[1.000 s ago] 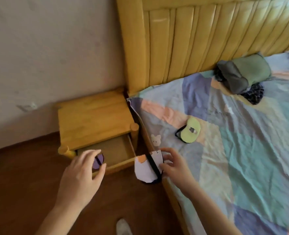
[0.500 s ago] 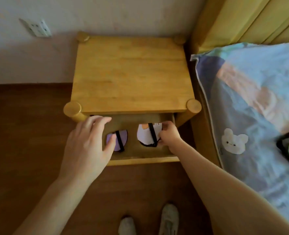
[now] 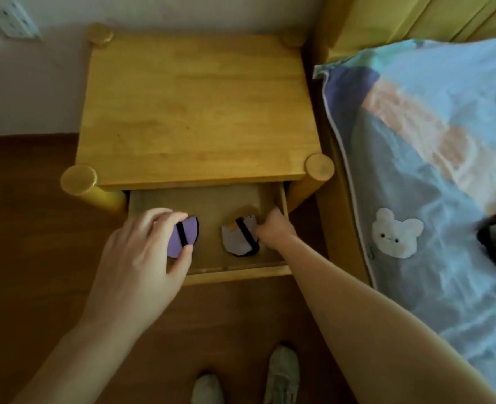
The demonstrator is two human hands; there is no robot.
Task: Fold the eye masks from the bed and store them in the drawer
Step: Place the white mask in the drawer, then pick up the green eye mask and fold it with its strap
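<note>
Both forearms reach forward from the near edge over the wood floor into the open drawer point(image 3: 241, 269). Left hand point(image 3: 141, 258), palm down, pinches the folded purple eye mask point(image 3: 186, 235) between thumb and fingertips at the drawer's left. Right hand point(image 3: 274, 228) is curled, gripping the white eye mask point(image 3: 238, 239) just right of it. Nightstand point(image 3: 194, 112) sits beyond.

The open drawer point(image 3: 270, 268) holds a folded purple eye mask point(image 3: 189, 233) and a white one point(image 3: 238, 240) side by side.

White mask point(image 3: 241, 239) now lies deeper in the drawer point(image 3: 238, 269).
</note>
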